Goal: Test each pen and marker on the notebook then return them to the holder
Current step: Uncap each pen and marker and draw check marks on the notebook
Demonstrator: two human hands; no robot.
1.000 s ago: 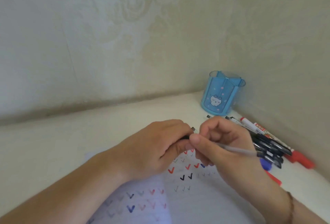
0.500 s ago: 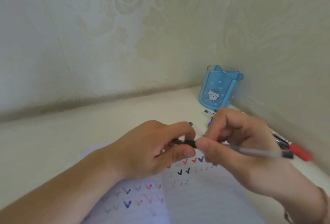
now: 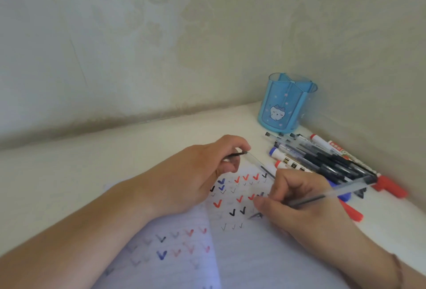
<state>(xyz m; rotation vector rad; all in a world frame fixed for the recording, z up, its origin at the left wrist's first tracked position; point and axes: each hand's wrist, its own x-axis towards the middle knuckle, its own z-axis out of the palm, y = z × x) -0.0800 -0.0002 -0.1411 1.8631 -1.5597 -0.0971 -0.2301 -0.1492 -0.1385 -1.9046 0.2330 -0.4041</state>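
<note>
Right hand [image 3: 297,205] grips pen [image 3: 327,194], tip down-left on notebook [image 3: 253,254]; left hand [image 3: 196,173] pinches cap [image 3: 235,155].

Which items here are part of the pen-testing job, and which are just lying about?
In the job:
- pen held by right hand
- pen cap pinched by left hand
- notebook with check marks
- blue holder
- pile of pens and markers beside the holder

Lying about:
- nothing loose; only the table and wall

Pale damask-patterned wallpaper [image 3: 161,35] covers two walls meeting in a corner behind a cream tabletop [image 3: 92,162]
</note>
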